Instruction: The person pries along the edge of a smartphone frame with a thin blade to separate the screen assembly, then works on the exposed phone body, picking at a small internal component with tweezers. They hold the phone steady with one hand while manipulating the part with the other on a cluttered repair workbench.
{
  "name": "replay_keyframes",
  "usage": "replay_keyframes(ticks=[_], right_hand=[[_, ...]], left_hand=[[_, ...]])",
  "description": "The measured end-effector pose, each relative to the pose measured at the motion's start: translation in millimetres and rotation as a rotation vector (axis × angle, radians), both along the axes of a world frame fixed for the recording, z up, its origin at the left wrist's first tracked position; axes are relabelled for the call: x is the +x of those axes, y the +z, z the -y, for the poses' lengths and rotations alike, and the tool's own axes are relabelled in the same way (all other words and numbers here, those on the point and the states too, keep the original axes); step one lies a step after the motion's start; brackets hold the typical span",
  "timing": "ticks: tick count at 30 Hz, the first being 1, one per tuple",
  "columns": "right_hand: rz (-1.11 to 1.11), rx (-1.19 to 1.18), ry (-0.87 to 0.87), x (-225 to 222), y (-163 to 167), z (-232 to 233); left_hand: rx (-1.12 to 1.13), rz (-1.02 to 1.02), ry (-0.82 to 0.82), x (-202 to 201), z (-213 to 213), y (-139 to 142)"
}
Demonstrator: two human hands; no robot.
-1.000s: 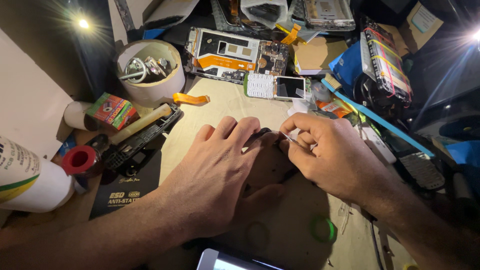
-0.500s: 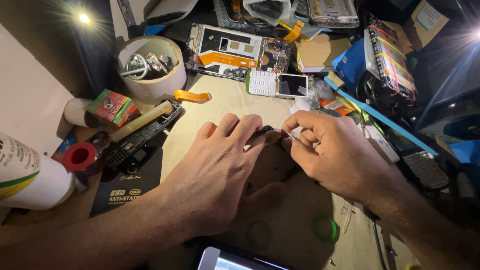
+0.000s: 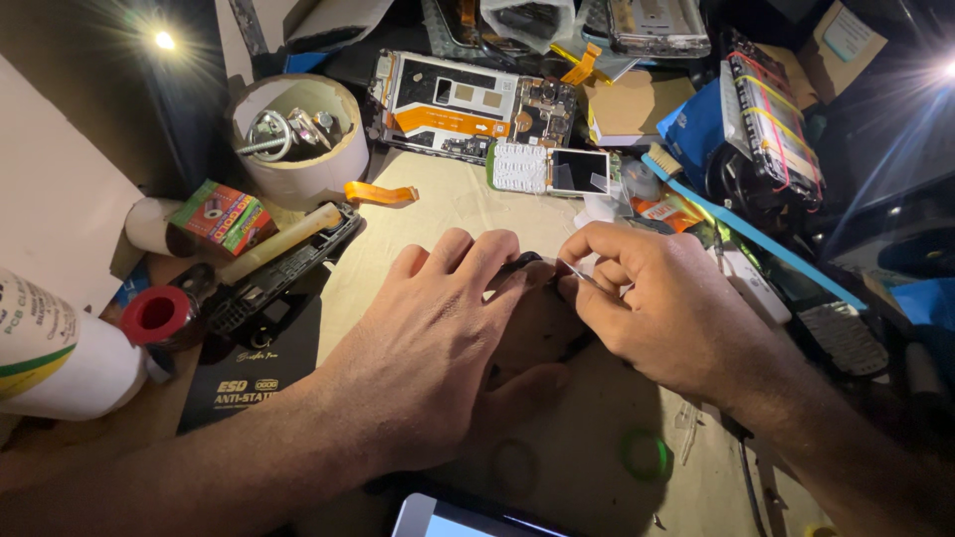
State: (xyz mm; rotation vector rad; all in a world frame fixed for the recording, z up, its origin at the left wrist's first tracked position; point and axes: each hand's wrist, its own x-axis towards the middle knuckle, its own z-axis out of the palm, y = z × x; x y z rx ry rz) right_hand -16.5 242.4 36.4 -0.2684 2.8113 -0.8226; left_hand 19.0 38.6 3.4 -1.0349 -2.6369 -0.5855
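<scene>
Grip right hand (image 3: 676,308): pinched on thin tool (image 3: 575,270) | left hand (image 3: 438,348): flat, fingers spread, pressing dark part (image 3: 522,264)

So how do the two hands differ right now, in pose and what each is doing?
The left hand lies flat, palm down, fingers spread over a small dark part, pressing it to the mat. The right hand is curled, its fingertips pinching a thin, pale sliver at that part's edge. Both are bare and meet at the same spot.
</scene>
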Motion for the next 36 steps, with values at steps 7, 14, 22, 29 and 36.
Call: replay_keyframes(ticks=[7, 14, 22, 29, 36], right_hand=[[-0.009, -0.026, 0.023, -0.2, 0.3, -1.1], [-0.028, -0.016, 0.017, 0.1, -1.6, -1.8], [-0.031, -0.026, 0.029, -0.8, -2.6, -2.8], [-0.026, -0.004, 0.026, -0.3, -1.6, -2.3], [-0.047, -0.033, 0.048, -1.3, -3.5, -3.2]], left_hand=[[-0.006, 0.035, 0.002, 0.0, 0.6, 1.0], [0.000, 0.016, 0.001, 0.5, 0.1, 0.4], [-0.003, 0.021, 0.003, 0.1, 0.0, 0.3], [-0.016, 0.045, 0.007, -0.1, 0.1, 1.3], [0.007, 0.031, 0.002, 0.1, 0.0, 0.9]])
